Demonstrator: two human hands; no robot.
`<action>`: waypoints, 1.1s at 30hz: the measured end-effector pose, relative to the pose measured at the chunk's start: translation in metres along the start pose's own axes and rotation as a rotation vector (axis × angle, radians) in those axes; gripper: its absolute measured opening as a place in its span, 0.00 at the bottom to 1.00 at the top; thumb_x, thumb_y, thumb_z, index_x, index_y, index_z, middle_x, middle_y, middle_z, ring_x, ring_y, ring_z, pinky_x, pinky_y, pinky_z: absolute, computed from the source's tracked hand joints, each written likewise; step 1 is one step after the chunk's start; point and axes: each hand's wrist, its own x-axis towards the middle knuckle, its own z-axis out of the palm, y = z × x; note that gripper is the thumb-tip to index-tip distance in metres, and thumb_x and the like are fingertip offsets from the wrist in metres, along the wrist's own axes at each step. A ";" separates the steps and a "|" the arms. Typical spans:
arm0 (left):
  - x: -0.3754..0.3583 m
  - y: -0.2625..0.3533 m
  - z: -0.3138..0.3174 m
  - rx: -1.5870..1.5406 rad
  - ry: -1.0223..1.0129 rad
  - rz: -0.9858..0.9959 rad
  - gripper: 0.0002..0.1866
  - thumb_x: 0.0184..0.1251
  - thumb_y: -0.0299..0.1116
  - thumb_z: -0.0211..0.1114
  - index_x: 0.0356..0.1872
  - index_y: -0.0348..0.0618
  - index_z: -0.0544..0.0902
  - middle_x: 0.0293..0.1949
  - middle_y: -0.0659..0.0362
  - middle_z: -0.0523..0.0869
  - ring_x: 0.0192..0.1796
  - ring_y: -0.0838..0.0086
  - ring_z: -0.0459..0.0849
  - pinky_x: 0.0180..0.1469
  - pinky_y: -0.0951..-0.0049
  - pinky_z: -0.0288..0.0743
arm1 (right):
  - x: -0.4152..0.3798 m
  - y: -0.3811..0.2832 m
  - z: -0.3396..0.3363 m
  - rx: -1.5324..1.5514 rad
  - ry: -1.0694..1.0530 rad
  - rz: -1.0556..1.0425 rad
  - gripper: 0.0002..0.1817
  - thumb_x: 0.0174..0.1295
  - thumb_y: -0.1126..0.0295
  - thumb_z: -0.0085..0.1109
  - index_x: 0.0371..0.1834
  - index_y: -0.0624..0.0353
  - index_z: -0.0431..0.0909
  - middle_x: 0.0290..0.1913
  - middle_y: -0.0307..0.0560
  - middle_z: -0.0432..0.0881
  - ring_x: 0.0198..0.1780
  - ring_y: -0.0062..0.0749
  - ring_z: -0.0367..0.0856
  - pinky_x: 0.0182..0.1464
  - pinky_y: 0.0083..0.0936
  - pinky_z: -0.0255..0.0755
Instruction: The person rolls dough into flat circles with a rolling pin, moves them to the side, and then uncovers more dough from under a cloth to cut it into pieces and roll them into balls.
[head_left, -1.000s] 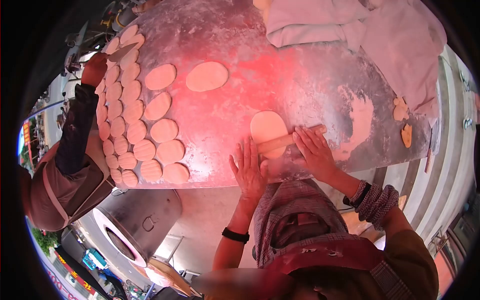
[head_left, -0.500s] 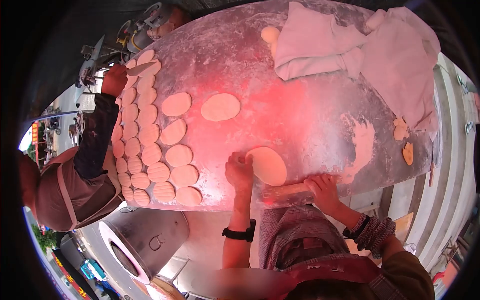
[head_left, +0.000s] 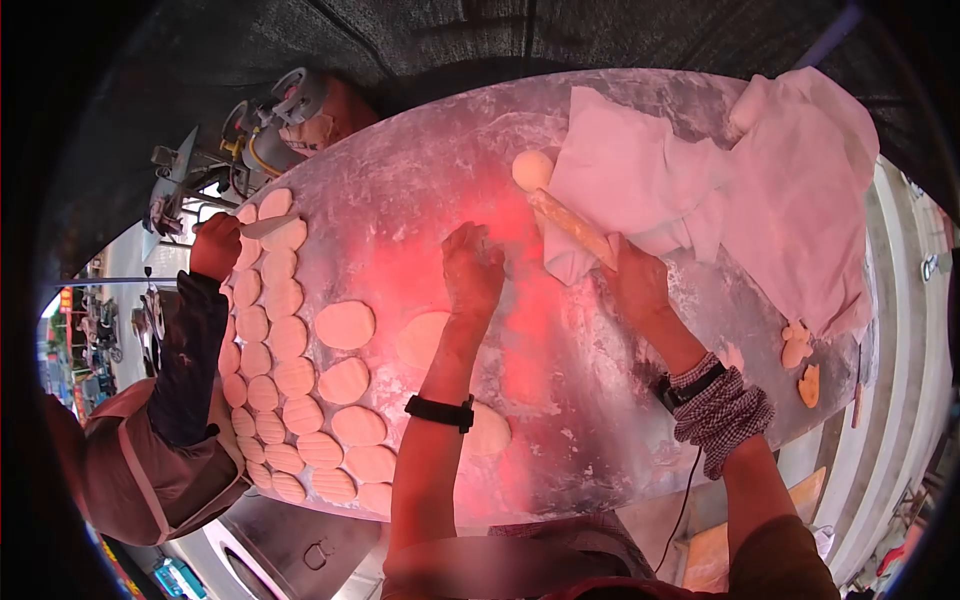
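Discs (head_left: 300,340) filling left of table (head_left: 420,170); dough ball (head_left: 532,168) waiting far. Right hand (head_left: 637,280) gripping rolling pin (head_left: 572,227); left hand (head_left: 472,268) curled, nothing visibly held.

I see pale pink dough rounds (head_left: 345,324), a white cloth (head_left: 760,190), a grey floured table (head_left: 420,180), my checked cuff (head_left: 722,415), a black wristband (head_left: 439,411).

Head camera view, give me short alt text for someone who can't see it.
A person reaches across a floured metal table, right hand gripping a wooden rolling pin near a dough ball and cloth, left hand closed. A co-worker tends rows of flattened dough rounds.
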 end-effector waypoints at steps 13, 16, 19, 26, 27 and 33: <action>0.034 0.094 0.106 0.027 0.086 0.439 0.24 0.64 0.27 0.63 0.63 0.47 0.77 0.63 0.50 0.78 0.64 0.50 0.74 0.68 0.59 0.65 | 0.020 0.059 -0.026 0.226 0.034 -0.070 0.38 0.55 0.68 0.67 0.71 0.49 0.65 0.35 0.56 0.85 0.31 0.52 0.83 0.35 0.34 0.79; 0.011 0.113 0.076 -0.287 -0.289 0.368 0.23 0.64 0.25 0.62 0.62 0.45 0.78 0.63 0.49 0.79 0.62 0.53 0.77 0.68 0.58 0.65 | 0.032 0.073 -0.016 0.140 0.138 -0.045 0.28 0.54 0.68 0.68 0.60 0.55 0.73 0.31 0.57 0.84 0.30 0.53 0.83 0.37 0.35 0.78; 0.024 0.107 0.048 -0.419 -0.274 0.196 0.23 0.65 0.24 0.60 0.63 0.45 0.78 0.62 0.49 0.79 0.62 0.55 0.78 0.68 0.56 0.65 | 0.045 0.070 -0.068 0.355 0.193 0.156 0.18 0.54 0.66 0.67 0.45 0.61 0.77 0.29 0.58 0.83 0.31 0.55 0.82 0.40 0.36 0.76; 0.096 0.025 0.083 -0.044 -0.086 0.313 0.26 0.63 0.36 0.65 0.65 0.51 0.76 0.69 0.48 0.71 0.68 0.52 0.71 0.65 0.59 0.71 | 0.067 0.230 -0.136 0.612 0.367 0.356 0.12 0.67 0.65 0.60 0.46 0.63 0.82 0.32 0.41 0.86 0.31 0.26 0.82 0.34 0.26 0.74; 0.093 0.040 0.061 0.022 -0.218 0.115 0.29 0.62 0.39 0.66 0.66 0.50 0.74 0.69 0.47 0.71 0.69 0.51 0.69 0.66 0.59 0.70 | 0.061 0.236 -0.133 0.609 0.371 0.360 0.12 0.67 0.65 0.60 0.46 0.63 0.82 0.32 0.41 0.86 0.31 0.26 0.82 0.34 0.26 0.74; 0.077 -0.001 0.056 0.200 -0.029 0.117 0.29 0.60 0.40 0.70 0.63 0.45 0.76 0.65 0.45 0.74 0.64 0.50 0.73 0.64 0.57 0.71 | -0.001 0.180 -0.121 0.638 0.194 0.489 0.18 0.63 0.73 0.58 0.56 0.62 0.78 0.35 0.40 0.83 0.28 0.21 0.80 0.31 0.21 0.77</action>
